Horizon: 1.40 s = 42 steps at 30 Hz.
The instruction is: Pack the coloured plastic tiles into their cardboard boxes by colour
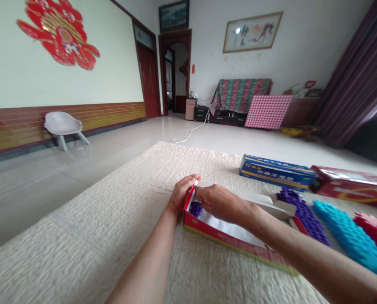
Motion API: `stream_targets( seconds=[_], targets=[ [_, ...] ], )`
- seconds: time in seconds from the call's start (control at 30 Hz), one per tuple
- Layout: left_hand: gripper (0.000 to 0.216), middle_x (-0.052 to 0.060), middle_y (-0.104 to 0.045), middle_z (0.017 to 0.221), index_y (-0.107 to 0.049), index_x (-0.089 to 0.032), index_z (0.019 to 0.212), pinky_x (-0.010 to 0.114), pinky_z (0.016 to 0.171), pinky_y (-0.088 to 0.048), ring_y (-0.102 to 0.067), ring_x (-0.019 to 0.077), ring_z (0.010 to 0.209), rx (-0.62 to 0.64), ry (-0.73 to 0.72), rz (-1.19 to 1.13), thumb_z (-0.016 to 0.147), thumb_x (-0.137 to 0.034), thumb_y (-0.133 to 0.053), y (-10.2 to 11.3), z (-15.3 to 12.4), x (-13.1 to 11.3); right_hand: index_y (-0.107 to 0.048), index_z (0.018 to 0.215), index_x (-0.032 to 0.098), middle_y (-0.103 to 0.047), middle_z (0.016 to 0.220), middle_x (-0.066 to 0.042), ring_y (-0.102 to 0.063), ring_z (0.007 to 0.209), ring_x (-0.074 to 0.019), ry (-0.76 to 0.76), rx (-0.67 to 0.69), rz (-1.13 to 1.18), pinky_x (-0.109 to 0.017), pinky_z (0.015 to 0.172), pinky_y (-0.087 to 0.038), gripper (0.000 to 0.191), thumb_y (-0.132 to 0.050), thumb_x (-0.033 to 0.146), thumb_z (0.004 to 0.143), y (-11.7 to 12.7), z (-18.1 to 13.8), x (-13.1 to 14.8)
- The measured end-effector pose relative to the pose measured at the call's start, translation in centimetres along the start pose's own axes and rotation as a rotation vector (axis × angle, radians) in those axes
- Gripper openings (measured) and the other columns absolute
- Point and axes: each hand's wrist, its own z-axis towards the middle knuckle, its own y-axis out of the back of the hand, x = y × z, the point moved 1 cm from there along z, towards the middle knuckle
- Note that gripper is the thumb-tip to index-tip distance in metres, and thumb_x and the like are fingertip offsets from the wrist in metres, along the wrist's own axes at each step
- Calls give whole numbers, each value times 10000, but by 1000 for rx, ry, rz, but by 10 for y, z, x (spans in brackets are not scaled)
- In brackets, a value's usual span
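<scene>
- Open red box (226,237) on the cream quilt (112,215): likely light, thin cardboard that could buckle; best held by the end walls.
- Left hand (181,193) curled around its left end.
- Right hand (216,202) reaches inside; its grip I cannot tell.
- Knobbly purple piece (195,209) inside: probably soft, squeezable.

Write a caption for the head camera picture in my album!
Right hand inside an open red box, left hand at its end.

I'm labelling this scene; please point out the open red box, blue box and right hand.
Open red box (232,240), head view: its long near side.
Blue box (275,174), head view: its front face.
Right hand (216,199), head view: back of the hand.
</scene>
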Motion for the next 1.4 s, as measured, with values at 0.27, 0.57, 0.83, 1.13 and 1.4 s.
stream_targets(
  seconds=[0.27,0.57,0.83,1.13,1.4],
  targets=[
    [279,82,-701,1092,-677,-168,973,294,846,-468,-636,192,1001,-112,-48,-89,722,-284,-718,2,0,-17,-606,744,177,-617,651,-15,-494,541,-95,-90,-145,7,-246,520,-299,133,-498,136,812,36,-38,-8],
    [263,63,-721,948,-741,-195,904,320,818,-465,-643,203,864,-44,-270,478,658,-291,-745,-19,-16,-60,-626,1026,177,-599,1195,-133,-548,1107,-282,-339,-440,-150,-423,924,-423,232,-534,211,815,32,-130,-31],
    [277,17,-739,875,-758,-293,817,345,913,-430,-628,239,875,265,-485,978,623,-126,-652,-53,-24,-63,-650,1047,151,-677,1014,-142,-655,914,-255,-754,-315,-119,-350,771,-480,299,-469,249,830,6,-169,-43],
    [411,13,-727,743,-756,-299,847,355,937,-418,-632,245,825,225,-472,1003,577,-45,-578,-48,-13,-46,-712,991,156,-704,1069,-124,-672,969,-246,-766,-435,-60,-333,868,-503,381,-448,97,723,-10,-168,-58],
    [278,32,-718,777,-763,-282,756,353,928,-418,-628,234,802,197,-480,1045,677,-86,-581,-52,-13,-58,-708,1022,163,-704,1062,-128,-678,946,-254,-865,-492,-14,-353,851,-509,378,-445,133,751,-15,-159,-66]
  ],
)
